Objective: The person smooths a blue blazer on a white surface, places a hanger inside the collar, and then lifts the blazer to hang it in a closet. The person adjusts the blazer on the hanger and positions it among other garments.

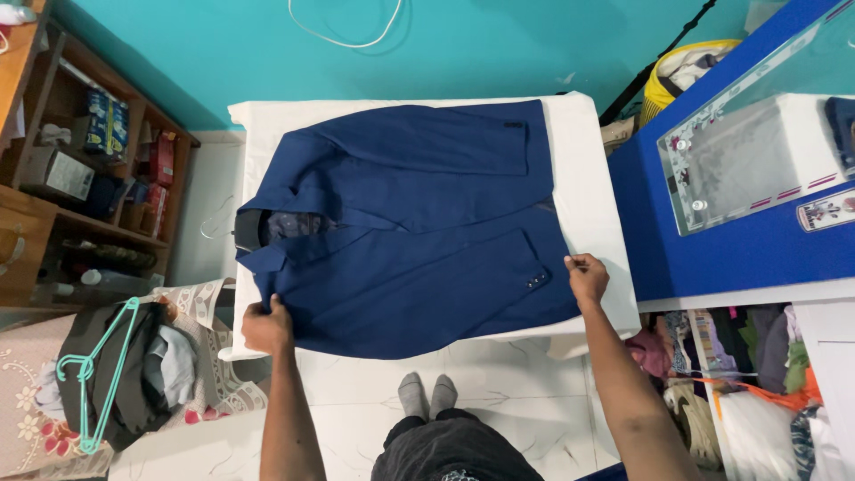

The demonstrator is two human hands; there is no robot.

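Blue jacket [405,227] flat on white bench [592,191], collar at 9 o'clock; lining inside collar hard to make out. Left hand [266,325] grip clenched on shoulder edge at 7 o'clock, fingertips hidden under cloth. Right hand [587,276] grip pinching hem at 4 o'clock.

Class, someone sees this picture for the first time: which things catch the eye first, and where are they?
A dark blue jacket lies spread flat on a white-covered table in the middle. The left hand grips its shoulder edge near the collar, and the right hand pinches its hem corner. A turquoise hanger rests on a clothes pile at lower left.
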